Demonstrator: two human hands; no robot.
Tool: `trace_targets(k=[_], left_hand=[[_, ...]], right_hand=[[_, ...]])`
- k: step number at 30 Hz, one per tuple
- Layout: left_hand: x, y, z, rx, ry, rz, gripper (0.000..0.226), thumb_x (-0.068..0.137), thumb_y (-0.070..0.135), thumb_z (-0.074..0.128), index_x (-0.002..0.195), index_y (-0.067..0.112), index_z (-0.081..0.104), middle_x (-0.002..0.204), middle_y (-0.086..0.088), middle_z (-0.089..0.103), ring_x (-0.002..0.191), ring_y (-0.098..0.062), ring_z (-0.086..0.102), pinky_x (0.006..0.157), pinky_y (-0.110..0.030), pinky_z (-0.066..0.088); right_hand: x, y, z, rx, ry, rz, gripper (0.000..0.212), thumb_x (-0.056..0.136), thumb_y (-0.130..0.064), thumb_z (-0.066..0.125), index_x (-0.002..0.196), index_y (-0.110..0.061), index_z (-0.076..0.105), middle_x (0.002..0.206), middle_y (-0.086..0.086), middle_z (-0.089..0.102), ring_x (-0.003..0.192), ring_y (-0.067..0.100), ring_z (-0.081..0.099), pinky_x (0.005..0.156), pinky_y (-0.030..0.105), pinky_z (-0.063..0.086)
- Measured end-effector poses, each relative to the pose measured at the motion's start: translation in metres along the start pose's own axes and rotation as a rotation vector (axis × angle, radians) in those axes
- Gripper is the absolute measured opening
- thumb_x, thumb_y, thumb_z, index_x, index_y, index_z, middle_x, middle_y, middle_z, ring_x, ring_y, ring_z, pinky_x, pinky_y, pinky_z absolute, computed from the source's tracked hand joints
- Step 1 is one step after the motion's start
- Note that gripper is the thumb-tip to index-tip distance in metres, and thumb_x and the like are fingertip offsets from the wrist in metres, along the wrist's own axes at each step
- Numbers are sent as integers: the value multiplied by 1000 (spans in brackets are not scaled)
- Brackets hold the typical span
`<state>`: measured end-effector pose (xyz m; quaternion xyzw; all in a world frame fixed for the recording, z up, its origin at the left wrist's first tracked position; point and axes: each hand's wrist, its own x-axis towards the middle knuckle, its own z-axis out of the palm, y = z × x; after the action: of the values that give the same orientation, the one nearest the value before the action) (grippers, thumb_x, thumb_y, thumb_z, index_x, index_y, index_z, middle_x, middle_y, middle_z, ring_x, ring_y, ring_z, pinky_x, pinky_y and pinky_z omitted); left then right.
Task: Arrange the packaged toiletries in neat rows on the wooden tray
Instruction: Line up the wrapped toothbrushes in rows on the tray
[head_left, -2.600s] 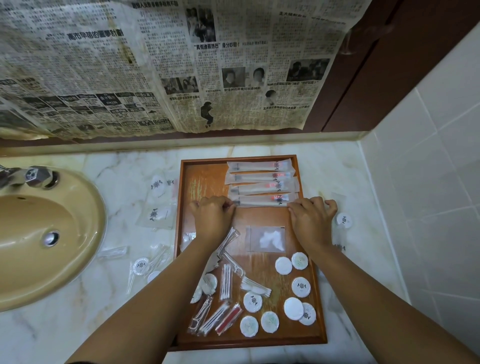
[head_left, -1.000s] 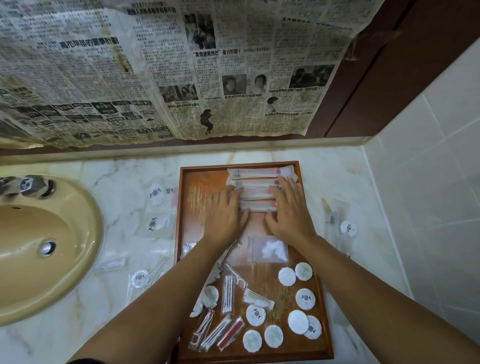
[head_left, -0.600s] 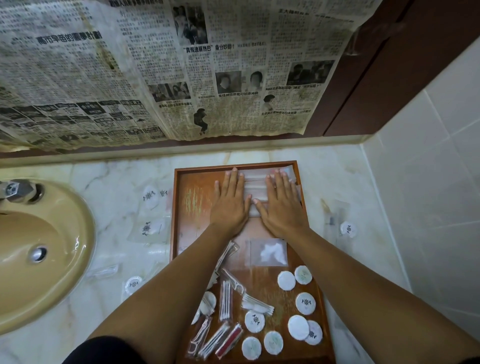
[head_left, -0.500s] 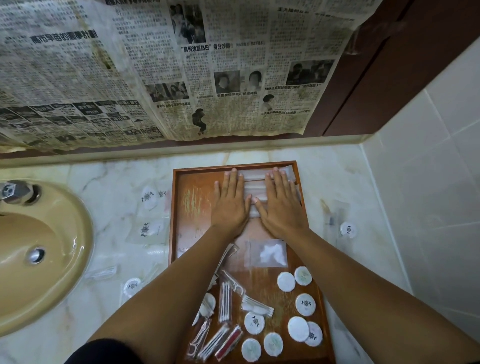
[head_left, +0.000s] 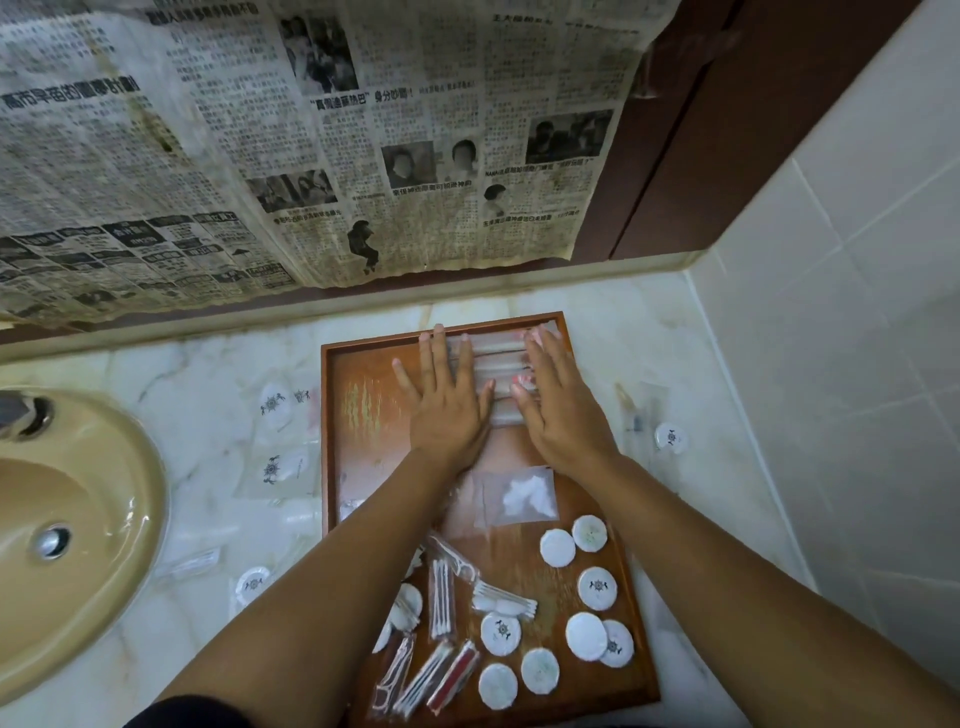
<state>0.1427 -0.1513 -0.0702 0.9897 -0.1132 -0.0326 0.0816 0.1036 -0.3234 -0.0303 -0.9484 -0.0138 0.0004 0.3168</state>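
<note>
A wooden tray (head_left: 328, 426) lies on a marble surface (head_left: 208, 374). At the tray's 12 o'clock end, long packaged toiletries (head_left: 496, 358) lie side by side in a row. Both hands cover part of them, so their number cannot be told. The left hand (head_left: 447, 405) and right hand (head_left: 558, 410) press flat on the row, each grip released, fingers straight. Toward the tray's 5 o'clock, eight round white packets (head_left: 597, 588) lie in plain view, some with a dark emblem too small to read. One clear bag (head_left: 519, 496) holding white material sits mid-tray. A beige sink (head_left: 93, 545) is at 9 o'clock. A newspaper (head_left: 311, 130) in Chinese print hangs at 12 o'clock.
</note>
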Motion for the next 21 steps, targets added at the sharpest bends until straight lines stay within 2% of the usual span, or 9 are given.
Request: trace_targets(k=[2,4,6,8,12,16,18,21], left_hand=[[-9,22,-12,-30,9,96,65,106,53,17,162,19,13,170,-14,2,157,-30,-6,118,-56,-23],[-21,52,-16,-123,-79,280,63,107,50,21,160,17,24,169,-12,15,157,-29,4,123,-50,-15],[-33,81,-12,-172,-180,462,61,109,45,30,158,10,29,166,-14,23,156,-31,14,126,-47,-1],[-42,104,-5,-157,-249,508,63,109,44,31,160,7,23,168,-13,18,156,-29,13,126,-43,3],[-50,127,1,-85,-348,428,69,109,43,30,161,3,9,170,-14,1,157,-26,-2,124,-36,-6],[-54,126,7,-71,-331,443,69,109,43,29,160,2,7,169,-15,-4,157,-27,-5,124,-35,-9],[-58,125,11,-81,-289,452,71,108,46,22,159,-1,11,168,-18,-1,157,-30,-1,123,-35,-10],[-62,125,17,-77,-284,453,81,99,52,4,159,-2,12,167,-20,0,156,-32,0,125,-38,-7]], right_hand=[[-32,7,-31,115,112,3,47,105,-28,52,150,-19,44,157,0,40,144,12,38,114,24,36],[-68,26,-56,135,200,128,35,101,-20,60,136,-18,58,135,-1,58,120,14,58,101,31,50],[-101,47,-74,140,230,355,28,99,-18,63,126,-16,65,120,0,63,98,15,64,88,32,53],[-131,66,-86,120,215,551,26,97,-20,65,123,-16,65,118,1,65,88,12,62,82,24,48],[-176,76,-91,171,103,710,27,93,-23,71,119,-16,67,113,2,69,95,18,65,85,25,46],[-179,65,-75,131,32,677,33,90,-35,74,117,-16,71,111,1,69,102,19,66,88,25,47],[-172,59,-66,88,-6,680,42,90,-44,72,121,-17,69,115,1,69,106,21,66,89,28,50],[-166,54,-57,-86,-62,691,42,92,-50,63,121,-19,68,118,2,68,106,24,66,86,34,55]])
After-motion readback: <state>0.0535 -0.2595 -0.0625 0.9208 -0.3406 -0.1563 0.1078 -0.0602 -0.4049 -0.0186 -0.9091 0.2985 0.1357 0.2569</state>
